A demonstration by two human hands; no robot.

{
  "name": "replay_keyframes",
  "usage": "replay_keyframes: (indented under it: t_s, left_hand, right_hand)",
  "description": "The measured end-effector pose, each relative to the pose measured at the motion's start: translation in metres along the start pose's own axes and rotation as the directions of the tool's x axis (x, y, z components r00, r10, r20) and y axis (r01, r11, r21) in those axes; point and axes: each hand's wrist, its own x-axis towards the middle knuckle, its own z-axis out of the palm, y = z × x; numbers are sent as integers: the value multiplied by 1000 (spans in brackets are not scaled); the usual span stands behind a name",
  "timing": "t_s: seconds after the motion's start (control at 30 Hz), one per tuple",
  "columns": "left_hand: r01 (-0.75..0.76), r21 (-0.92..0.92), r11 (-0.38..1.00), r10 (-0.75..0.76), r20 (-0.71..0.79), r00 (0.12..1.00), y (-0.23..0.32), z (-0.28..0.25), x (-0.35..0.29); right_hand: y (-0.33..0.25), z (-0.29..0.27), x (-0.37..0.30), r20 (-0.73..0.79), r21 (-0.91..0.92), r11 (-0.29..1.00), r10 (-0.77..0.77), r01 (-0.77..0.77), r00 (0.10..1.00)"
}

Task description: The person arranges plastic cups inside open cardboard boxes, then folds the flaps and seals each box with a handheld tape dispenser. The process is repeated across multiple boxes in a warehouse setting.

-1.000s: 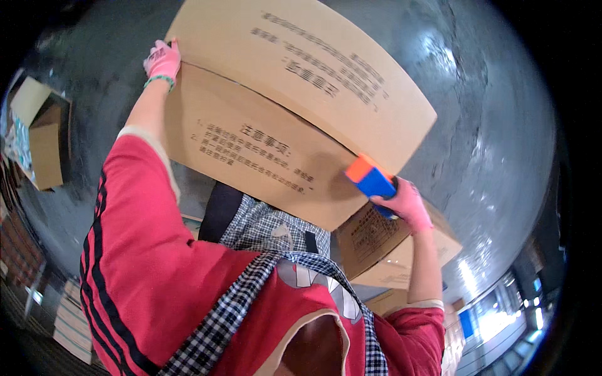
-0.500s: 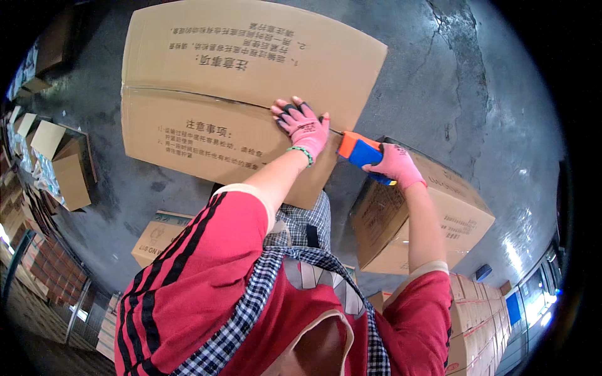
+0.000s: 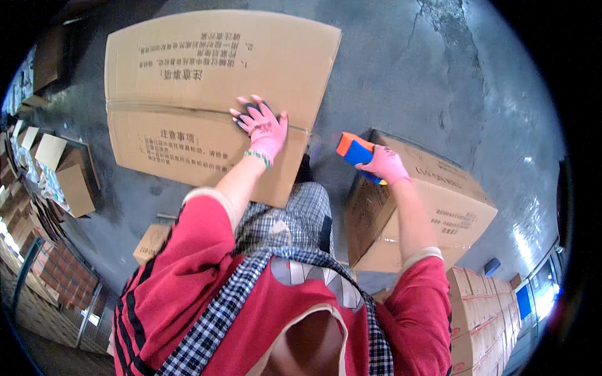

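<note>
A large brown cardboard box [image 3: 269,62] with dark print lies in front of me, its two top flaps meeting along a seam. My left hand [image 3: 264,133], in a pink glove with dark-tipped fingers, rests flat with fingers spread on the seam near the box's right end. To the right of that end, my gloved right hand [image 3: 385,164] is closed round an orange and blue tape dispenser [image 3: 357,151]. The dispenser is held apart from the box, above the floor. Whether a strip of tape runs between them is too faint to tell.
A second closed carton [image 3: 433,194] stands under my right forearm. Another carton [image 3: 150,243] is at my lower left. An open carton [image 3: 74,182] with pale contents sits at the far left. Stacked cartons [image 3: 480,319] rise at the lower right. Grey floor [image 3: 407,75] surrounds the box.
The box and my left hand on it have shifted left in view. The tape dispenser in my right hand, at the box's right edge before, is now separated from it by a gap.
</note>
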Motion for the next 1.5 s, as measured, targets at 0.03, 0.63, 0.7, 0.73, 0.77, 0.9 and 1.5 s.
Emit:
replay_keyframes:
  t_s: [0.03, 0.63, 0.7, 0.73, 0.77, 0.9, 1.5]
  left_hand:
    - [-186, 71, 980, 177, 113, 978, -1, -11, -3]
    - [-573, -126, 810, 581, 312, 752, -182, -42, 10]
    - [-456, -315, 832, 554, 444, 704, -192, -59, 19]
    - [-430, -359, 828, 560, 534, 633, -194, -63, 30]
    - [-376, -351, 858, 513, 553, 656, -199, -68, 36]
    - [-252, -691, 678, 500, 181, 847, -294, -148, 16]
    - [954, -299, -7, -575, 782, 241, -312, 88, -649]
  right_hand:
    - [-8, 12, 13, -8, 1, 1000, -1, 1, 1000]
    - [-100, 151, -151, -366, 17, 999, 46, -43, 929]
    - [-111, 171, -165, -297, 294, 949, 202, -111, 933]
    - [-103, 189, -165, -296, 438, 893, 249, -100, 922]
    - [-104, 199, -157, -284, 546, 834, 272, -79, 919]
    - [-157, 174, -151, -184, 660, 745, 290, -100, 939]
    - [-336, 63, -47, 52, 311, 896, -349, 317, 936]
